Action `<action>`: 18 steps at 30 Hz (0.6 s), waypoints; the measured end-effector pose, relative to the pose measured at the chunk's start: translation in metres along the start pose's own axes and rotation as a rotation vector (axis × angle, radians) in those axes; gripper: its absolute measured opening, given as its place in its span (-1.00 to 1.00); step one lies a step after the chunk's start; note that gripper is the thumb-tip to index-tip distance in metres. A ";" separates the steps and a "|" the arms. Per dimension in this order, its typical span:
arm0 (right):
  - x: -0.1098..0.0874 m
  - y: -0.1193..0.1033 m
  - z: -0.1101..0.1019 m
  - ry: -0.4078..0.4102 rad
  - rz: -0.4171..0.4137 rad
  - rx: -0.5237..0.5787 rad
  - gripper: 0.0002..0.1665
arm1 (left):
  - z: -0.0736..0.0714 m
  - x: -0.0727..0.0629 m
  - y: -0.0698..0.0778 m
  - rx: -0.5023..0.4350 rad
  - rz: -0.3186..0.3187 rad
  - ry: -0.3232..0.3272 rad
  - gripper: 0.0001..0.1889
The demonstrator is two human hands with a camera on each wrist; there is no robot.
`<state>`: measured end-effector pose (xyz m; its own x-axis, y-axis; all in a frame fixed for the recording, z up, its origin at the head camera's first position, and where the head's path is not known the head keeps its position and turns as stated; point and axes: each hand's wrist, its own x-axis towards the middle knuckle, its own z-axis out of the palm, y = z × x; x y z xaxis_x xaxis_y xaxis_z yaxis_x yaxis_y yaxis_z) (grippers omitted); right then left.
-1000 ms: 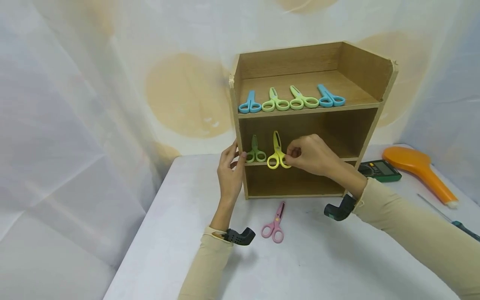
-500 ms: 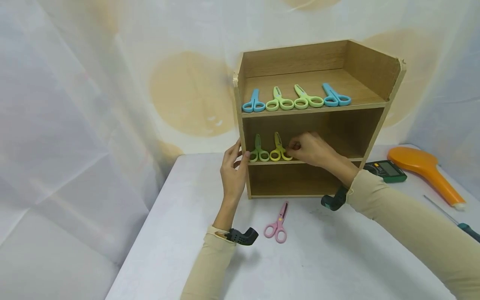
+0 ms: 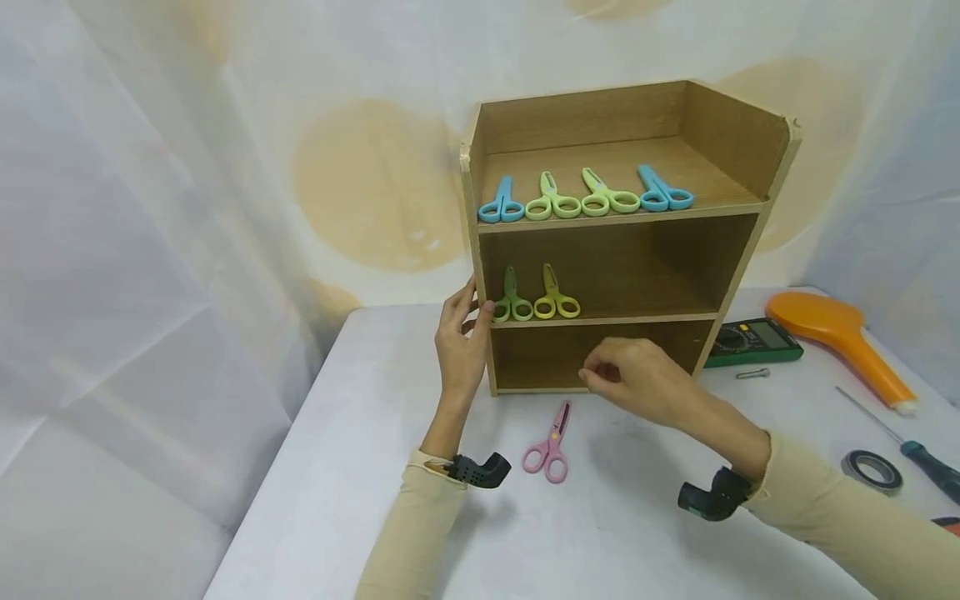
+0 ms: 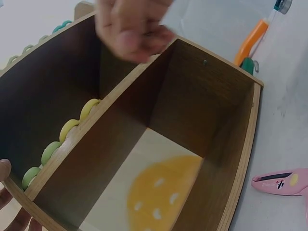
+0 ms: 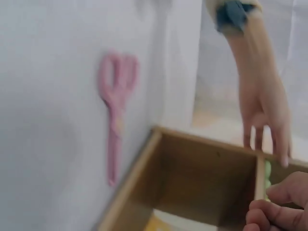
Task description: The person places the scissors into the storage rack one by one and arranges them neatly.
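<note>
My left hand (image 3: 462, 358) holds the left side panel of a small wooden shelf (image 3: 581, 127), thumb at its front edge and fingers outside. My right hand (image 3: 647, 379) hangs in front of the lowest compartment, fingers loosely curled with nothing between them. On the middle shelf stand green scissors (image 3: 511, 294) and, to their right, yellow scissors (image 3: 552, 294), handles at the front edge. Pink scissors (image 3: 554, 437) lie on the table before the shelf, below and left of my right hand. In the left wrist view the right hand (image 4: 132, 31) is blurred.
Along the top lie blue scissors (image 3: 503, 198), two light green pairs and another blue pair (image 3: 663, 193). Right of the shelf are a multimeter (image 3: 753, 340), an orange paddle-shaped tool (image 3: 832, 329), a bolt (image 3: 752, 373), a screwdriver (image 3: 926, 467) and a tape roll (image 3: 872, 471).
My right hand set the yellow scissors back on the middle shelf, let go and came down and toward me. My left hand has stayed on the side panel.
</note>
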<state>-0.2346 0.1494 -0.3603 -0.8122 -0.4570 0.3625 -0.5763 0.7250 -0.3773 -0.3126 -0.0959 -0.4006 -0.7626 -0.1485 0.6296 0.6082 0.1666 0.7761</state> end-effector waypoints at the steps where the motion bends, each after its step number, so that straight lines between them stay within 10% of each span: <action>1: -0.006 -0.001 0.004 -0.013 0.005 0.011 -0.97 | 0.000 0.000 0.000 0.001 -0.003 0.001 -0.50; 18: -0.054 0.006 0.083 -0.127 0.003 0.110 -0.89 | 0.000 -0.001 0.000 0.033 -0.004 0.002 -0.50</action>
<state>-0.2018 0.1355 -0.4525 -0.8150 -0.5214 0.2527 -0.5743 0.6690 -0.4719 -0.3116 -0.0958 -0.4014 -0.7647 -0.1511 0.6265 0.5973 0.1985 0.7770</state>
